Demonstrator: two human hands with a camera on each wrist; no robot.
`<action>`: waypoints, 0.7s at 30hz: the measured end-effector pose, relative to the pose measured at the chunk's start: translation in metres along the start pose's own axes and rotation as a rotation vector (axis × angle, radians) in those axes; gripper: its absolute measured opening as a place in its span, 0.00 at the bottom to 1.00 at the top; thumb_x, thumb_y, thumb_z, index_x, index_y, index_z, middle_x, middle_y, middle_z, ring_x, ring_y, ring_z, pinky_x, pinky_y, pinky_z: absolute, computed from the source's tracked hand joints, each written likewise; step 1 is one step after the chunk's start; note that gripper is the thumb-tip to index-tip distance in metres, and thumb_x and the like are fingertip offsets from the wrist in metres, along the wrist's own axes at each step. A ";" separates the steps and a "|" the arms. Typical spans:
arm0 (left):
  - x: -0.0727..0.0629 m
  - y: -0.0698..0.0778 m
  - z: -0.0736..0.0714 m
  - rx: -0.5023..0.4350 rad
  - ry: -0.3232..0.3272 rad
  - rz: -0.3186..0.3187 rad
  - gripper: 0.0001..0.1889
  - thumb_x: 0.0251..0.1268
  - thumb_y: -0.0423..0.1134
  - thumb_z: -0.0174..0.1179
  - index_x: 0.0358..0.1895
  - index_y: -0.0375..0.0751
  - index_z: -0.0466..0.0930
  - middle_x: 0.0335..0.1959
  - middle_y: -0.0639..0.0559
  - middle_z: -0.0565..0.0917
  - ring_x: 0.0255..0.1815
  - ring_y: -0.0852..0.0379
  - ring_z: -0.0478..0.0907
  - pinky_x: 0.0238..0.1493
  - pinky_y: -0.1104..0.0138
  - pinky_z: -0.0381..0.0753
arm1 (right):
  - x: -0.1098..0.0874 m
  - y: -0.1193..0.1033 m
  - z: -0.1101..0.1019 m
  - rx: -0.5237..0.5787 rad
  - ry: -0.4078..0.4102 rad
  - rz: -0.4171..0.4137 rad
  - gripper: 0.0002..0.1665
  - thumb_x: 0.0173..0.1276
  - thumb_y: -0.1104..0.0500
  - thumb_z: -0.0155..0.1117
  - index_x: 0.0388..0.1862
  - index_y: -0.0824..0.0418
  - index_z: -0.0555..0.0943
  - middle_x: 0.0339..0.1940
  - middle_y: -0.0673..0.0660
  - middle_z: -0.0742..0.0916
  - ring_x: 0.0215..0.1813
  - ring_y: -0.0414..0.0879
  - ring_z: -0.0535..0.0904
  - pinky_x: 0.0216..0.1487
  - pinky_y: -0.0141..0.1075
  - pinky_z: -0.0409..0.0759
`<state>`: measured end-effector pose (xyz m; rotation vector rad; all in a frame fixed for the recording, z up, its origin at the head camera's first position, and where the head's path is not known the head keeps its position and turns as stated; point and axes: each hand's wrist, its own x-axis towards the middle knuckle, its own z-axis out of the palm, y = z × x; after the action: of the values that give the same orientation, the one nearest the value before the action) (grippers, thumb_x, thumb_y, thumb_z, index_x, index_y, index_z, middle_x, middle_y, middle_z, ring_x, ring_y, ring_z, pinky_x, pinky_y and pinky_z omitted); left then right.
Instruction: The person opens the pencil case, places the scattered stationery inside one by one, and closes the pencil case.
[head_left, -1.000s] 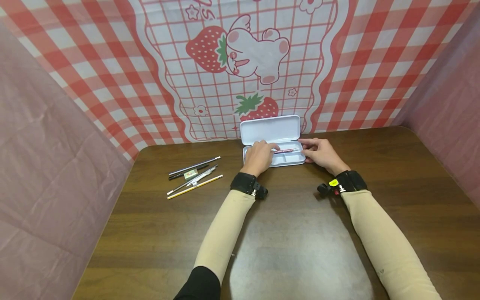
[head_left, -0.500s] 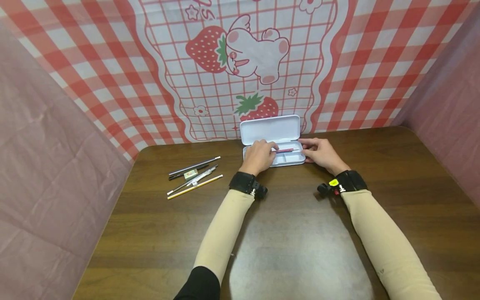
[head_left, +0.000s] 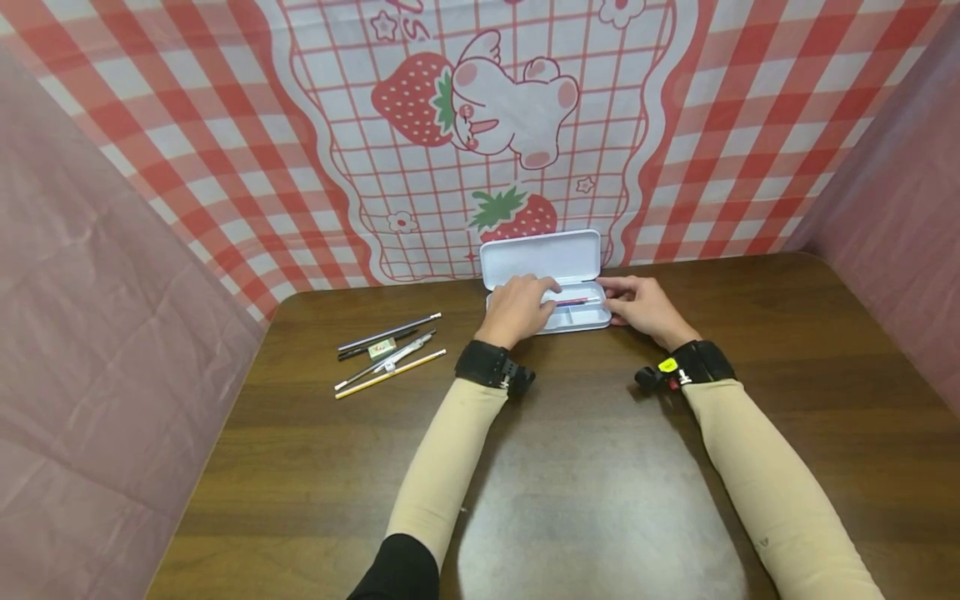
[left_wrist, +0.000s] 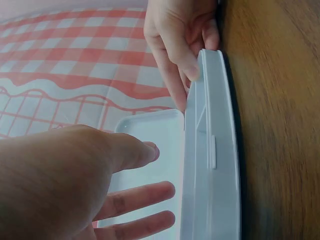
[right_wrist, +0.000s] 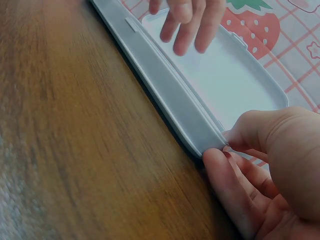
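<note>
A white pencil case [head_left: 540, 260] stands with its lid raised against the cloth at the back of the table. Inside its tray lies a slim red and blue pen or pencil [head_left: 573, 302]. Over the left part of the tray hovers my left hand [head_left: 516, 310], fingers extended and apart, with nothing seen between them in the left wrist view. My right hand [head_left: 645, 310] pinches the case's right end; the right wrist view has its thumb [right_wrist: 245, 131] on the rim and a finger [right_wrist: 222, 175] low against the outer wall. The tray's left part is hidden behind my left hand.
Left of the case lie a blue pencil [head_left: 390, 331], a yellow pencil [head_left: 390, 374], dark pens, a grey pencil, a white slender tool and a small eraser [head_left: 382, 348]. A red checked cloth [head_left: 225, 125] hangs behind the wooden table [head_left: 600, 467].
My left hand has shifted slightly, its fingers lifting off the red and blue pen or pencil in the tray. The right hand and the case have stayed where they were.
</note>
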<state>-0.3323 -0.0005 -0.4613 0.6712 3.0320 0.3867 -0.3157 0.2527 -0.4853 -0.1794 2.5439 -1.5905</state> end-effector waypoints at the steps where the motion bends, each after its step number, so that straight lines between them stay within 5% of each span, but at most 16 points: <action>1: 0.000 0.001 -0.001 0.005 -0.002 -0.001 0.19 0.85 0.51 0.63 0.72 0.65 0.87 0.68 0.56 0.91 0.69 0.51 0.87 0.60 0.50 0.89 | 0.000 0.000 0.000 -0.004 0.001 0.000 0.30 0.83 0.66 0.65 0.81 0.69 0.77 0.62 0.67 0.79 0.38 0.31 0.78 0.40 0.22 0.87; 8: -0.003 0.000 -0.003 -0.011 0.046 0.026 0.18 0.85 0.51 0.62 0.71 0.65 0.87 0.66 0.56 0.92 0.66 0.52 0.87 0.53 0.53 0.88 | 0.001 0.001 0.000 -0.019 0.000 0.009 0.31 0.84 0.66 0.64 0.82 0.68 0.76 0.63 0.68 0.79 0.39 0.32 0.78 0.40 0.22 0.87; 15: -0.028 0.015 -0.028 0.033 0.128 0.036 0.20 0.88 0.58 0.59 0.69 0.58 0.88 0.59 0.52 0.93 0.61 0.50 0.89 0.54 0.53 0.90 | -0.001 0.000 0.000 -0.025 0.000 0.010 0.30 0.84 0.65 0.65 0.82 0.67 0.77 0.63 0.67 0.79 0.39 0.33 0.78 0.41 0.22 0.87; 21: -0.033 0.011 -0.027 0.066 0.182 0.039 0.21 0.85 0.63 0.59 0.65 0.59 0.89 0.57 0.54 0.94 0.59 0.51 0.90 0.53 0.55 0.89 | -0.002 0.000 -0.001 -0.018 -0.005 -0.004 0.31 0.83 0.66 0.65 0.82 0.69 0.76 0.63 0.68 0.78 0.40 0.32 0.78 0.41 0.22 0.87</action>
<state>-0.2993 -0.0108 -0.4338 0.7387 3.2208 0.3703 -0.3140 0.2536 -0.4848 -0.1905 2.5566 -1.5676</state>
